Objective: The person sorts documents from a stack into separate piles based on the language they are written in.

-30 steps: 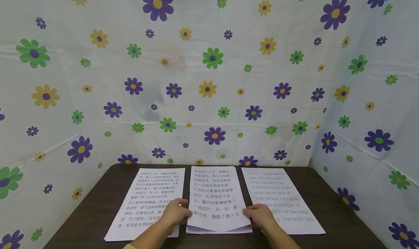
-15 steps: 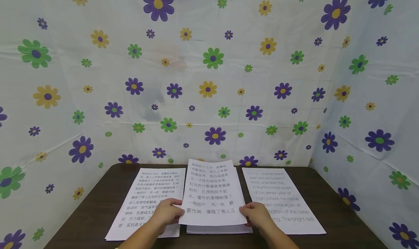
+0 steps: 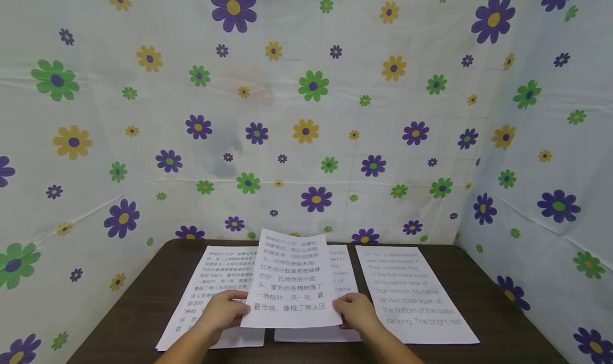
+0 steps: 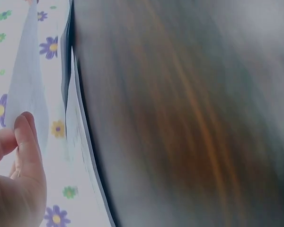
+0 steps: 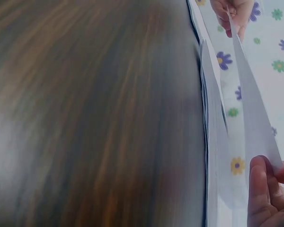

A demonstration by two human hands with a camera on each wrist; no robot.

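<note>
A sheet of paper [image 3: 287, 284] printed with Chinese characters is held up, tilted, between both hands. My left hand [image 3: 221, 312] pinches its lower left edge and my right hand [image 3: 356, 312] its lower right edge. In the left wrist view, thumb and fingers [image 4: 28, 146] close on the sheet's edge; the right wrist view shows the same grip by the right fingers [image 5: 259, 182]. Behind and under the sheet lies the middle paper stack [image 3: 342, 268], topped by English print and partly hidden. The sheet also overlaps the left stack [image 3: 225, 265] of Chinese print.
On the right lies another paper stack [image 3: 416, 295] with English text. All the stacks rest on a dark wood-grain table [image 3: 129, 300]. A white cloth with printed flowers [image 3: 316, 199] hangs behind the table and along its sides.
Both hands have lifted the top Chinese sheet off the middle stack and carried it left toward the left stack. English print now shows on the middle stack.
</note>
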